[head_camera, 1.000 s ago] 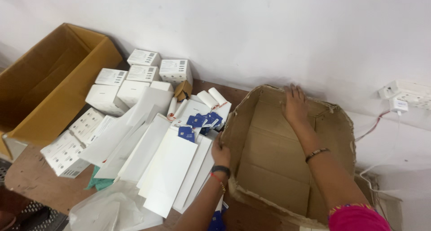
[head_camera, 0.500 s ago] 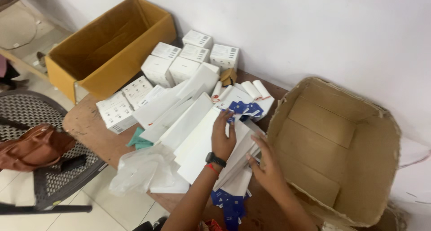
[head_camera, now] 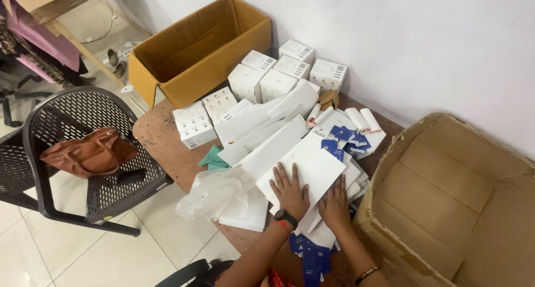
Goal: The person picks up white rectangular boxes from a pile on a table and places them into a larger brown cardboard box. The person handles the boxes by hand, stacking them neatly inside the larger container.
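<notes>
My left hand (head_camera: 290,191) and my right hand (head_camera: 336,203) lie side by side, fingers spread, pressing flat on a stack of long white flat boxes (head_camera: 305,169) on a brown table (head_camera: 163,135). A black watch and a red band are on my left wrist. Small blue cards (head_camera: 341,139) lie on the white pile beyond my hands, and more blue cards (head_camera: 311,256) lie by my forearms. A big worn cardboard box (head_camera: 446,203) stands open right of my right hand.
Several small white cartons (head_camera: 278,78) are stacked against the white wall. An open yellow-brown cardboard box (head_camera: 195,47) sits at the table's far left end. Clear plastic bags (head_camera: 220,195) hang over the near edge. A black mesh chair (head_camera: 72,153) holds a brown handbag (head_camera: 89,153).
Both hands left the worn box and came onto the white flat boxes, now pressing down on them. My view swung left, bringing the chair and floor into sight.
</notes>
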